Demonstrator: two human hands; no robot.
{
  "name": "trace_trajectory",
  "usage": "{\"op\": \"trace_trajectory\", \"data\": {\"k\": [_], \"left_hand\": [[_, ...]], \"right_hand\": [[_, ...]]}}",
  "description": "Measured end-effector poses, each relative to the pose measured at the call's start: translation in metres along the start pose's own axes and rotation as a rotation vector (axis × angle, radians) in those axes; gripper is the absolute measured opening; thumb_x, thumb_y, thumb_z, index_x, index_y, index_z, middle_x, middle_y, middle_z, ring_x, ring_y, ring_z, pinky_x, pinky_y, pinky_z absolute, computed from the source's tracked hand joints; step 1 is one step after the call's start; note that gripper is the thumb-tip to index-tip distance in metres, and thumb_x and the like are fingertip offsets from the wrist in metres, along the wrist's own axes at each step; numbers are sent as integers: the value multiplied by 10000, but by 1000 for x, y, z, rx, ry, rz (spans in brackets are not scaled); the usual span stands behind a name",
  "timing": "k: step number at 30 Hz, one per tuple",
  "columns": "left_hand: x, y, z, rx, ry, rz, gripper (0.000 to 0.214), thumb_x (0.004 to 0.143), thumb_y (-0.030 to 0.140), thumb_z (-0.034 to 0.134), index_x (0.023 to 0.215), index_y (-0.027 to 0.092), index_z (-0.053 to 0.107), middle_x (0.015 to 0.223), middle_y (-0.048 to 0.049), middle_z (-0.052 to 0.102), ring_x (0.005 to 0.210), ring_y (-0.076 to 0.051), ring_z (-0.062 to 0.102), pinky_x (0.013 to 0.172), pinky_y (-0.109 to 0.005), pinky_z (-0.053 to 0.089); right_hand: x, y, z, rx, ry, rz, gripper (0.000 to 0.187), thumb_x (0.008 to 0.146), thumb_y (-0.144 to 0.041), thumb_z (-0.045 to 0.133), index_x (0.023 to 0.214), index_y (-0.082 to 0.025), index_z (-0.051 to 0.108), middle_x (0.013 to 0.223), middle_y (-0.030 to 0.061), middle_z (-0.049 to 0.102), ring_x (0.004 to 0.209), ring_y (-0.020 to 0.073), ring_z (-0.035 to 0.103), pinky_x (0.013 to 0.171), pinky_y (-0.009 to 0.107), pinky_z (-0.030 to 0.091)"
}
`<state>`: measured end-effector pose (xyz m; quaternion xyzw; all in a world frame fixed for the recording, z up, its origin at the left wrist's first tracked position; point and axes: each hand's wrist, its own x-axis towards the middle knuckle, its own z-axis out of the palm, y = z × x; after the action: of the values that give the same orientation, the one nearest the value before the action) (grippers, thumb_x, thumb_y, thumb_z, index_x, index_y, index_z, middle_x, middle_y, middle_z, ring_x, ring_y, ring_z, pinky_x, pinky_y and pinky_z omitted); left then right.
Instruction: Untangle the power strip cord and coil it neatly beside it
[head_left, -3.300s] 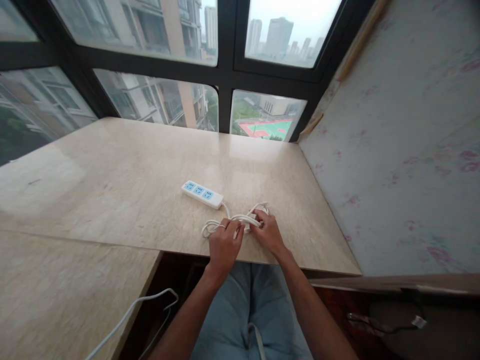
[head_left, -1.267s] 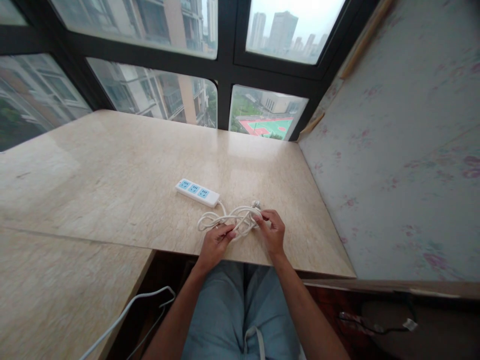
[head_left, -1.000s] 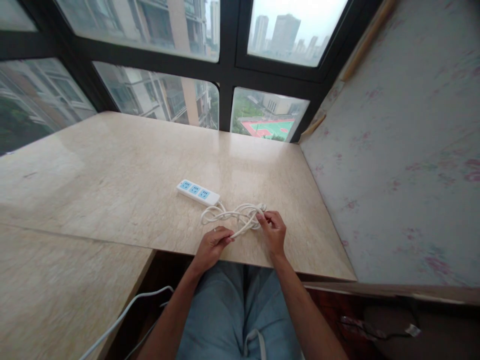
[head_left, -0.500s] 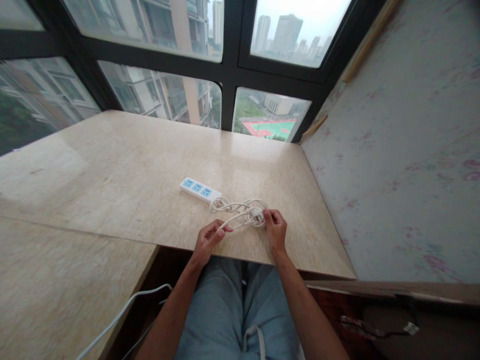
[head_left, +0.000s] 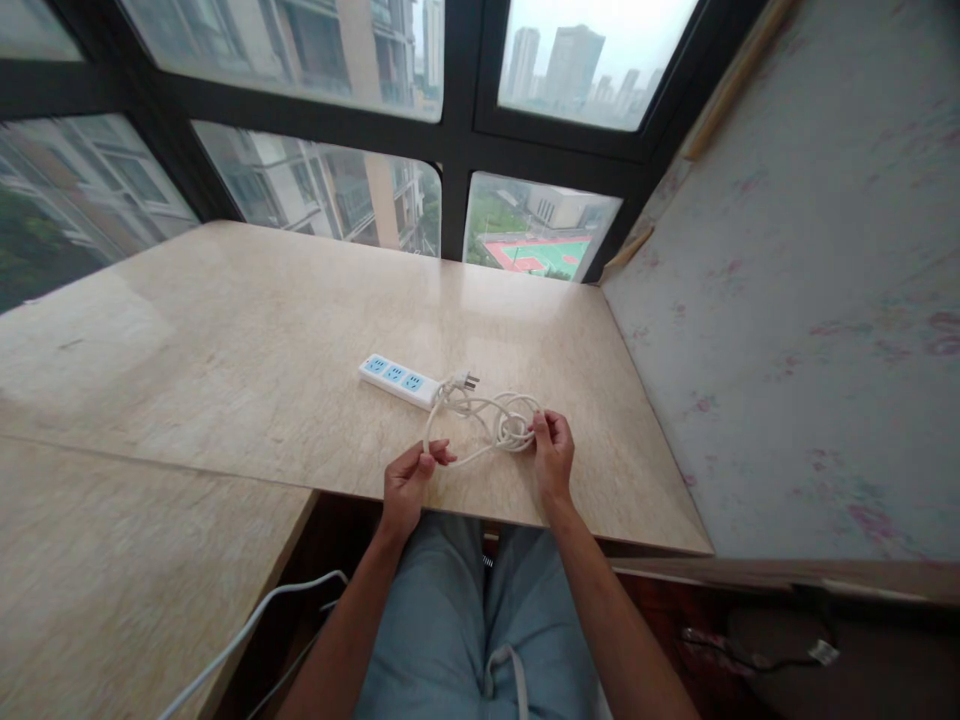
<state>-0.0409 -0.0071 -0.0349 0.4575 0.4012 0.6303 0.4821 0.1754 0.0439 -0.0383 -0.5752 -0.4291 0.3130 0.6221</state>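
Note:
A white power strip with blue sockets lies slanted on the stone sill. Its white cord is gathered in loose, tangled loops to the right of it. The plug rests by the strip's right end, prongs pointing right. My left hand is closed on a strand of the cord, pinched between thumb and fingers near the front edge. On the other side, my right hand pinches the right side of the cord loops.
The beige stone sill runs up to dark-framed windows. A flower-patterned wall bounds the right side. Another white cable hangs at the lower left, and a dark cable lies at the lower right.
The plug has moved from the loops near my right hand to beside the power strip. My left hand has shifted slightly left, drawing its cord strand into a wider loop.

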Motion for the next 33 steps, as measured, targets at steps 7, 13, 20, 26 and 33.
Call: {"op": "trace_trajectory", "data": {"k": [7, 13, 20, 26, 33], "left_hand": [[1, -2, 2, -123, 116, 18, 282, 810, 340, 681, 1048, 191, 704, 866, -52, 668, 804, -153, 647, 858, -318, 484], [4, 8, 8, -305, 266, -80, 351, 681, 349, 790, 947, 140, 694, 860, -67, 668, 812, -190, 673, 875, -374, 514], [7, 14, 12, -367, 342, -74, 327, 657, 325, 804, 851, 112, 647, 862, -75, 655, 901, -238, 669, 906, -420, 512], [6, 14, 13, -367, 355, -80, 337, 664, 349, 793, 815, 110, 609, 898, -76, 654, 946, -248, 661, 953, -448, 482], [0, 16, 19, -473, 437, -132, 333, 649, 257, 793, 793, 110, 532, 922, -86, 656, 979, -263, 653, 967, -443, 470]], "right_hand": [[0, -5, 0, -13, 26, 31, 401, 868, -496, 534, 1045, -137, 554, 838, 45, 605, 765, 155, 561, 738, 283, 452], [2, -1, 0, -30, 72, 42, 389, 873, -420, 510, 1166, -164, 505, 875, 48, 634, 764, 165, 596, 714, 292, 469], [1, -2, -1, -1, 76, 52, 396, 855, -378, 499, 1179, -152, 474, 862, 58, 642, 759, 175, 613, 697, 302, 484], [1, -2, 0, 40, 61, 59, 427, 834, -449, 546, 1137, -152, 501, 870, 55, 628, 774, 178, 606, 725, 312, 480], [1, -1, 0, 101, 21, 60, 463, 803, -514, 595, 1074, -144, 525, 882, 57, 613, 775, 172, 589, 714, 302, 474]]}}
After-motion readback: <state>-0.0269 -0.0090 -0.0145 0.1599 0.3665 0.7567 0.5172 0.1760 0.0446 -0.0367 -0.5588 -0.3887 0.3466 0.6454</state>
